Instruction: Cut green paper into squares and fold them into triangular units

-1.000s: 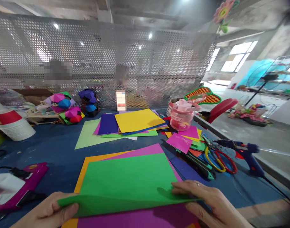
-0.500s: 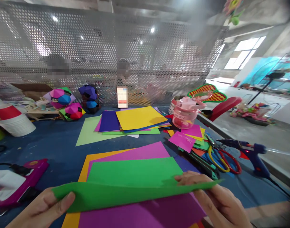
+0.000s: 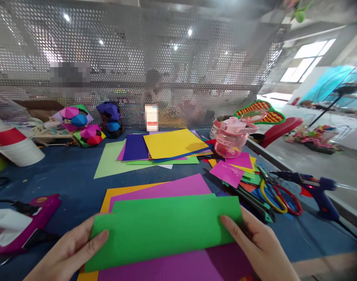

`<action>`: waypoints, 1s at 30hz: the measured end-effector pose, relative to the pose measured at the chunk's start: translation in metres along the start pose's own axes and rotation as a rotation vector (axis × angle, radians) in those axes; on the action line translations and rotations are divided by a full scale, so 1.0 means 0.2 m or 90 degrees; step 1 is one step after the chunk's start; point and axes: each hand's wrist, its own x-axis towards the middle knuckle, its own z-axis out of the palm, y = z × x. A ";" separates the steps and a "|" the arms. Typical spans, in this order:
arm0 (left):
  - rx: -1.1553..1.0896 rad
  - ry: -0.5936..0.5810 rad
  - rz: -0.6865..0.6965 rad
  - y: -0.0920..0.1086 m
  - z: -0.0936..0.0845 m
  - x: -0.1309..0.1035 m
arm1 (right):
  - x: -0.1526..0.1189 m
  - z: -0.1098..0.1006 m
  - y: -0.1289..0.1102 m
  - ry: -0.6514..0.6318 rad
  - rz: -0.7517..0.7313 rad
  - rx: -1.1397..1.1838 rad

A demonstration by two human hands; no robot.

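Note:
A green sheet point(image 3: 167, 230) is held up between both hands, its broad face tilted towards me. My left hand point(image 3: 76, 246) pinches its left end, thumb in front and fingers behind. At the right end, my right hand point(image 3: 254, 238) grips it the same way. Behind the held sheet, the top of another green area shows. Beneath lie purple sheets point(image 3: 178, 185) and an orange sheet point(image 3: 108, 195), partly covered by the green one.
Behind are stacked sheets topped by a yellow one point(image 3: 175, 143). Scissors point(image 3: 273, 197), a cutter point(image 3: 254, 203), a glue gun point(image 3: 313, 187) and a pink jar point(image 3: 231, 140) stand or lie right. Left are a power strip point(image 3: 41, 218) and paper cups point(image 3: 20, 148).
The green sheet has turned from nearly edge-on to face me more fully. My left hand has moved right, and my right hand now grips the sheet's right end with the thumb in front.

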 end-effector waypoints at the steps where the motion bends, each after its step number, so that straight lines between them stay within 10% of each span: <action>1: 0.020 -0.014 0.005 0.02 0.00 0.01 | 0.01 0.01 -0.01 0.019 0.002 -0.016; 4: 0.165 0.008 0.120 0.06 -0.01 0.05 | 0.03 0.03 -0.01 0.056 -0.008 -0.080; 9: 0.672 0.199 0.646 0.11 0.07 0.04 | 0.06 0.06 -0.01 0.067 -0.028 -0.145; 13: 0.969 0.054 0.926 0.11 0.25 0.02 | 0.07 0.06 -0.02 0.079 -0.019 -0.174; 23: 1.110 -0.043 0.913 0.06 0.45 0.08 | 0.05 0.07 0.05 0.116 -0.050 -0.255; 30: 1.112 -0.062 0.854 0.03 0.44 0.07 | 0.03 0.10 -0.05 0.242 -0.293 -0.368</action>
